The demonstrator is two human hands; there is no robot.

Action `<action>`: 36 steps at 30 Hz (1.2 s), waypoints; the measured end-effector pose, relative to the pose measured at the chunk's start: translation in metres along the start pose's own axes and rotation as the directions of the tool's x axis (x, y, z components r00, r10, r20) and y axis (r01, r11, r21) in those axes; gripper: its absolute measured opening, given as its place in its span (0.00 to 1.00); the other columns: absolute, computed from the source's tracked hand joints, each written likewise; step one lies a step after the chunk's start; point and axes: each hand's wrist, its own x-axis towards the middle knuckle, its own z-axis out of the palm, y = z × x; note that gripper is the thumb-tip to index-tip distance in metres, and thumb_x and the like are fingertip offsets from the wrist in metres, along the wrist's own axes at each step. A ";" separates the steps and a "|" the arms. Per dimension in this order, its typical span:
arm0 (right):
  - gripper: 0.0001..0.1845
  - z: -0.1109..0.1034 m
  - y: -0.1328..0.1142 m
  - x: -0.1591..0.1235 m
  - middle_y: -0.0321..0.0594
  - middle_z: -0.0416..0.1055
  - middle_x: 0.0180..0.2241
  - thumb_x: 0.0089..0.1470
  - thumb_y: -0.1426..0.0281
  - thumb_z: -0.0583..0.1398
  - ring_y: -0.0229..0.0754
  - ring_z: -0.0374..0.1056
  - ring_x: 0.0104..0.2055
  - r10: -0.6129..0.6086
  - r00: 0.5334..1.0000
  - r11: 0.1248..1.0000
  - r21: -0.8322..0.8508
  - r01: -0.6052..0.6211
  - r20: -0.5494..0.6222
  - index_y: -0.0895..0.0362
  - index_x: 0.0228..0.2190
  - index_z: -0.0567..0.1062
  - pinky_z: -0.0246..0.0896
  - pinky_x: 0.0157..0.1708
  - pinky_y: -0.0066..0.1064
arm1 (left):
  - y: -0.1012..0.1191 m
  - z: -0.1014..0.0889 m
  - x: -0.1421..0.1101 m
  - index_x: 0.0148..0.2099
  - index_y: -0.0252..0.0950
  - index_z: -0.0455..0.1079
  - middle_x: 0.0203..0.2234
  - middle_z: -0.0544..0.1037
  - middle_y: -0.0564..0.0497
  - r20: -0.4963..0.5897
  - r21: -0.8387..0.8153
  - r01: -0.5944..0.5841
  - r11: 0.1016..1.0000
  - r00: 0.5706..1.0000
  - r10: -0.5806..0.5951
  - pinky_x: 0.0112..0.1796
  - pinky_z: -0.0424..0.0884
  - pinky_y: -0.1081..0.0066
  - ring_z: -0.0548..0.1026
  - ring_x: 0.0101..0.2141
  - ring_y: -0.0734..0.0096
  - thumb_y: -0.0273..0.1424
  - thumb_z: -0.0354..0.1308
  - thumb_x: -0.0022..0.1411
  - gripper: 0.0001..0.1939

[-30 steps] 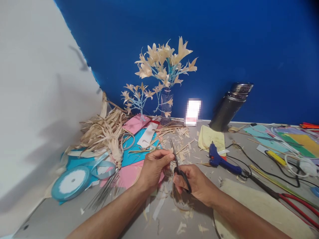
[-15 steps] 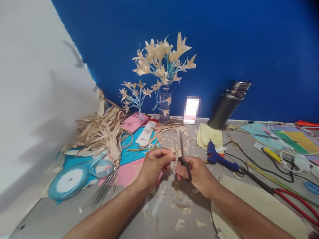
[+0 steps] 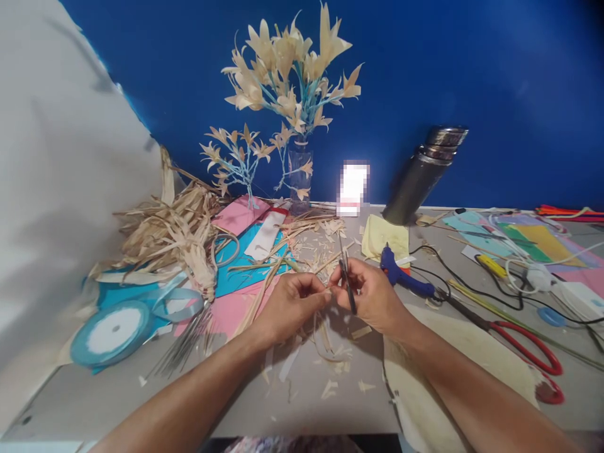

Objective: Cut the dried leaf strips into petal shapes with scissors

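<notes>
My right hand [image 3: 372,294] is closed around a small pair of scissors [image 3: 347,280] with black handles, the blades pointing up and away from me. Its thumb and fingertips meet those of my left hand [image 3: 298,303] over the middle of the table. The left fingers are pinched together; whatever sits between them is too small and covered to make out. Pale husk scraps [image 3: 325,251] lie scattered behind the hands, and curled strips [image 3: 323,336] show just below them.
Left are dried corn husks [image 3: 160,229], a blue ribbon roll [image 3: 113,330] and thin wires [image 3: 184,343]. Husk flowers [image 3: 287,69] stand behind, near a dark flask [image 3: 418,182]. On the right lie a blue glue gun [image 3: 406,280], red-handled shears [image 3: 523,336] and a cream cloth [image 3: 438,358].
The whole scene has shifted up and left as the view tilts down. My hands have come together at the fingertips, and the pale strip seen at the left fingers is now mostly hidden.
</notes>
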 end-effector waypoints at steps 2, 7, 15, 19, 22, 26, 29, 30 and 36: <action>0.07 0.000 0.000 0.000 0.34 0.68 0.25 0.44 0.73 0.64 0.35 0.61 0.25 -0.014 1.000 1.000 -0.018 0.014 -0.014 0.57 0.30 0.72 0.55 0.26 0.26 | 0.001 0.001 0.000 0.24 0.34 0.73 0.12 0.67 0.55 -0.014 -0.001 -0.012 1.000 1.000 0.012 0.15 0.54 0.78 0.62 0.13 0.78 0.34 0.65 0.51 0.09; 0.07 -0.003 0.001 -0.001 0.34 0.68 0.24 0.44 0.73 0.62 0.36 0.61 0.25 0.006 0.999 1.000 -0.010 -0.006 -0.043 0.58 0.31 0.72 0.55 0.25 0.26 | 0.002 0.001 -0.001 0.24 0.34 0.75 0.13 0.68 0.54 -0.014 -0.034 -0.046 0.998 0.999 0.045 0.15 0.54 0.79 0.61 0.14 0.79 0.35 0.65 0.52 0.10; 0.04 -0.001 -0.006 -0.004 0.33 0.69 0.22 0.43 0.73 0.61 0.34 0.58 0.22 0.014 0.998 0.984 -0.179 -0.024 -0.058 0.57 0.27 0.73 0.52 0.22 0.25 | 0.001 0.000 0.000 0.24 0.34 0.75 0.17 0.70 0.53 -0.063 0.083 -0.132 0.988 0.989 0.137 0.18 0.58 0.78 0.64 0.19 0.77 0.31 0.63 0.52 0.07; 0.03 0.002 -0.008 -0.005 0.33 0.67 0.20 0.44 0.72 0.62 0.34 0.57 0.22 0.022 0.997 0.970 -0.239 -0.039 -0.071 0.57 0.26 0.73 0.51 0.22 0.26 | -0.001 0.001 0.002 0.22 0.34 0.73 0.18 0.71 0.52 -0.096 0.131 -0.156 0.979 0.981 0.169 0.21 0.59 0.77 0.64 0.20 0.76 0.29 0.63 0.50 0.07; 0.08 0.002 -0.007 -0.003 0.34 0.69 0.23 0.45 0.67 0.65 0.35 0.60 0.23 0.069 0.991 0.996 -0.042 -0.075 -0.111 0.57 0.28 0.72 0.54 0.23 0.25 | -0.005 -0.001 0.004 0.24 0.35 0.74 0.16 0.70 0.54 -0.107 -0.021 -0.086 0.996 0.991 0.083 0.20 0.58 0.77 0.64 0.18 0.77 0.32 0.65 0.50 0.07; 0.21 0.004 -0.004 -0.001 0.36 0.71 0.23 0.47 0.53 0.66 0.33 0.59 0.20 0.174 0.974 0.959 0.201 -0.201 0.145 0.58 0.28 0.72 0.51 0.20 0.25 | -0.009 -0.005 0.007 0.28 0.35 0.73 0.17 0.70 0.54 -0.160 -0.273 -0.069 0.959 0.987 0.025 0.19 0.59 0.76 0.65 0.17 0.77 0.37 0.67 0.50 0.11; 0.29 0.013 -0.002 -0.005 0.42 0.75 0.26 0.51 0.44 0.59 0.31 0.57 0.18 0.142 0.929 0.931 0.271 -0.243 0.343 0.59 0.28 0.71 0.48 0.18 0.25 | -0.010 -0.006 0.010 0.29 0.35 0.72 0.18 0.71 0.55 -0.221 -0.365 -0.122 0.923 0.974 0.041 0.22 0.62 0.76 0.66 0.19 0.78 0.37 0.69 0.49 0.12; 0.31 0.017 -0.001 -0.007 0.43 0.75 0.26 0.52 0.42 0.58 0.31 0.57 0.18 0.126 0.920 0.924 0.293 -0.245 0.372 0.60 0.28 0.71 0.47 0.18 0.25 | -0.011 -0.006 0.011 0.30 0.35 0.72 0.19 0.70 0.55 -0.242 -0.381 -0.140 0.914 0.969 0.048 0.22 0.62 0.76 0.66 0.20 0.78 0.36 0.69 0.50 0.12; 0.32 0.031 0.005 -0.015 0.45 0.75 0.25 0.53 0.41 0.57 0.31 0.56 0.18 0.102 0.903 0.899 0.350 -0.264 0.418 0.60 0.26 0.70 0.46 0.18 0.25 | -0.012 -0.004 0.009 0.32 0.35 0.70 0.21 0.71 0.56 -0.262 -0.433 -0.180 0.883 0.963 0.068 0.25 0.63 0.78 0.69 0.22 0.79 0.34 0.67 0.54 0.10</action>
